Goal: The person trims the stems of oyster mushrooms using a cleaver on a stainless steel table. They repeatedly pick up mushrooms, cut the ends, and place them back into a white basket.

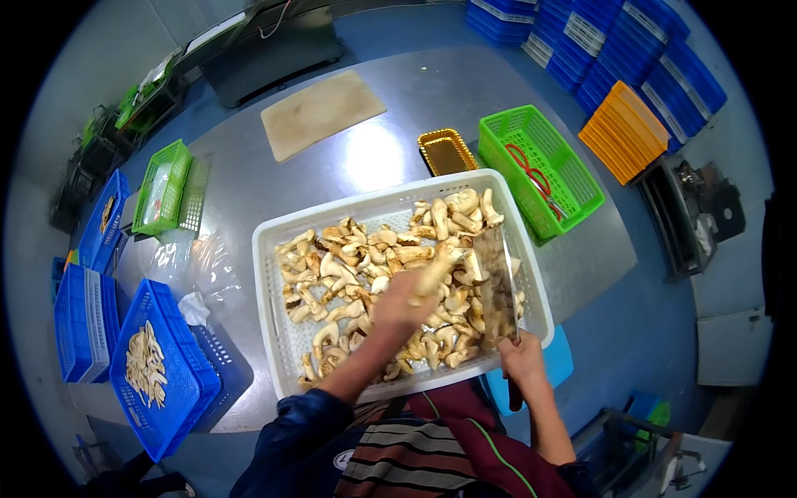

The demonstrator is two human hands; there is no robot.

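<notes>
Pale, brown-stained mushrooms (342, 274) fill much of a white perforated plastic tray (266, 311) on the steel table. Over the middle of the tray, my left hand (401, 305) holds a mushroom (434, 274), both blurred by motion. My right hand (523, 361) grips the dark handle of a wide-bladed cleaver (498, 280) at the tray's right side. The blade, smeared with brown, points away from me over the mushrooms, a short distance right of the held mushroom. Whether blade and mushroom touch is not clear.
A green basket (498, 134) with red-handled scissors (538, 180) and a gold tray (447, 155) stand beyond the white tray. A cutting board (324, 115) lies farther back. At left are a blue crate (202, 380) of sliced mushrooms, plastic bags (208, 258) and another green basket (180, 168).
</notes>
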